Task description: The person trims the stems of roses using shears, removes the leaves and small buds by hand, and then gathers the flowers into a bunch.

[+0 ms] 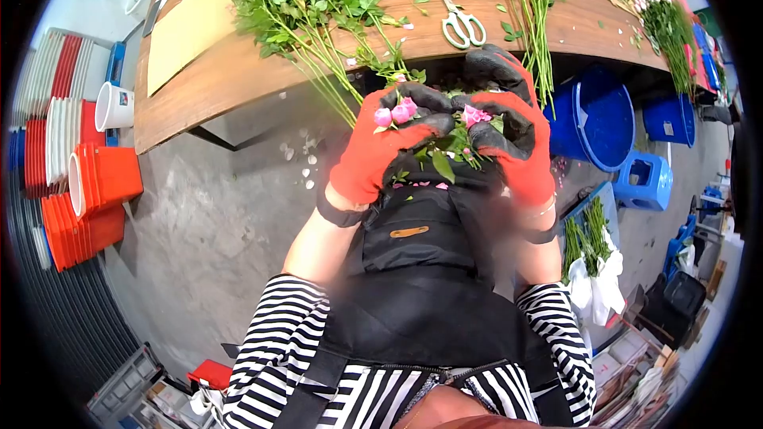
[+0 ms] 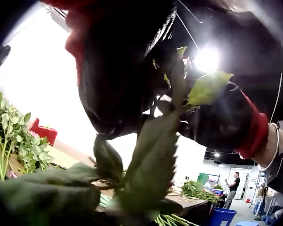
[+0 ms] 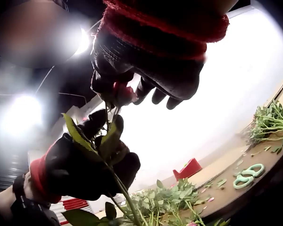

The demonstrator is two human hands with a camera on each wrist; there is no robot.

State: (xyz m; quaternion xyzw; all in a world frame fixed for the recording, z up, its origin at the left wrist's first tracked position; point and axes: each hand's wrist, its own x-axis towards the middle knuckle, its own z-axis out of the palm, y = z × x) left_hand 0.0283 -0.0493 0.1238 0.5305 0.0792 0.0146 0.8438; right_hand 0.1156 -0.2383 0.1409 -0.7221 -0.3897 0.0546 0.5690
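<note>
Both hands wear red gloves with black coated fingers and meet in front of the apron (image 1: 421,230). My left hand (image 1: 369,143) grips a leafy rose stem (image 3: 125,193), its fingers curled round it, with pink rose blooms (image 1: 395,114) at the thumb side. Close beside it, my right hand (image 1: 520,131) pinches a pink rose bloom (image 1: 475,116) between thumb and fingers. In the right wrist view that rose (image 3: 126,94) sits at the fingertips, just above the left hand (image 3: 85,165). Serrated green leaves (image 2: 153,160) fill the front of the left wrist view.
On the wooden table (image 1: 262,83) ahead lie bunches of pink roses (image 1: 310,0), more green stems (image 1: 539,40) and pale-handled scissors (image 1: 463,28). Blue buckets (image 1: 592,119) and a blue stool (image 1: 642,181) stand at the right. Orange bins (image 1: 103,179) are stacked left. Another person (image 2: 232,188) stands far off.
</note>
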